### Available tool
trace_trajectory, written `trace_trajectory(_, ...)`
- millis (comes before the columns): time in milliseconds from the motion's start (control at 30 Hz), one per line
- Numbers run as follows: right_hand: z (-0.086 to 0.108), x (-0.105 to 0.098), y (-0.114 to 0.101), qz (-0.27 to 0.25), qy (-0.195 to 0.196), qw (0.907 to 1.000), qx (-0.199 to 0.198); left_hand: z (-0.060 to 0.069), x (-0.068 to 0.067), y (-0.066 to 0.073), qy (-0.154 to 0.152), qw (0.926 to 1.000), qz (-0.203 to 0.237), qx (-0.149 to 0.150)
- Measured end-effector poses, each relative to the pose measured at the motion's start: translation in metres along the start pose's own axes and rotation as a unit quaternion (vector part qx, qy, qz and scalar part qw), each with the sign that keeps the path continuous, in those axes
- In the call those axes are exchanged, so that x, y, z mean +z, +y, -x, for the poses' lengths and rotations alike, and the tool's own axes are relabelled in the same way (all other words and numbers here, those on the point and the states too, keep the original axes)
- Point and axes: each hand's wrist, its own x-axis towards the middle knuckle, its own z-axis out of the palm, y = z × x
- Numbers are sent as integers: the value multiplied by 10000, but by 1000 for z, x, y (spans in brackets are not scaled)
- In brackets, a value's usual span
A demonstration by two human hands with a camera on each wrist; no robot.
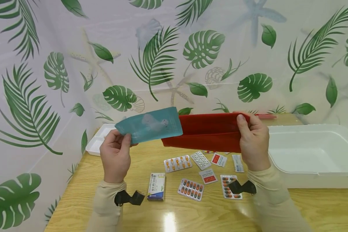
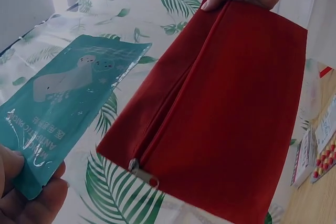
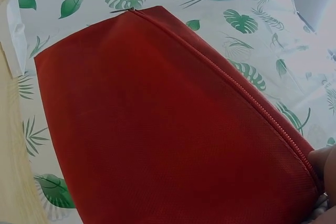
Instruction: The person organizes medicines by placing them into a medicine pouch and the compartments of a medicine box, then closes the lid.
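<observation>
A teal packet (image 1: 150, 125) with a pale printed figure is pinched at its near left end by my left hand (image 1: 116, 154). My right hand (image 1: 254, 140) grips the right end of a red zippered pouch (image 1: 208, 133), thumb on its front. In the head view the packet's right end overlaps the pouch's left part. The left wrist view shows the packet (image 2: 68, 93) apart from the pouch (image 2: 231, 114), whose zipper pull (image 2: 143, 173) hangs at the far corner. The zipper line runs along one edge of the pouch (image 3: 173, 119) in the right wrist view.
On the wooden table (image 1: 104, 206) lie a medicine box (image 1: 156, 187), several blister packs (image 1: 190, 189) and small packets (image 1: 208, 176). A white bin (image 1: 310, 178) stands at the right, a white divided tray (image 1: 94, 145) at the back left. A leaf-patterned sheet (image 1: 168, 87) hangs behind.
</observation>
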Motion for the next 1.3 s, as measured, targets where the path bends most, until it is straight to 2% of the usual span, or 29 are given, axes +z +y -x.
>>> trace_trajectory(100, 1, 2, 1, 113, -78, 9999, -4, 2, 16, 3, 56, 9989, -199, 419)
trace_trajectory(233, 3, 4, 1, 329, -203, 9992, -81, 4, 31, 4, -156, 9920, -659, 1064)
trace_trajectory(367, 6, 6, -2, 295, -346, 9987, -210, 5, 37, 7, -352, 9802, -1057, 1636)
trace_trajectory(467, 8, 8, -4, 153, -507, 9982, -277, 5, 37, 10, -412, 9714, -1285, 1956)
trace_trajectory(567, 9, 9, -6, 92, -681, 9974, -232, 5, 37, 12, -467, 9598, -1589, 2265)
trace_trajectory(667, 11, 9, -9, 324, -813, 9960, -159, 5, 38, 12, -584, 9474, -1908, 2503)
trace_trajectory(833, 15, 9, -12, 632, -929, 9936, -122, 7, 39, 12, -884, 9305, -2373, 2646)
trace_trajectory(1000, 15, 9, -13, 557, -937, 9940, -129, 9, 39, 14, -1395, 9176, -2784, 2469)
trace_trajectory(1167, 15, 9, -13, 628, -924, 9936, -144, 10, 41, 15, -1746, 9129, -2908, 2270)
trace_trajectory(1300, 16, 9, -13, 630, -967, 9932, -134, 11, 42, 15, -1759, 9153, -2840, 2250)
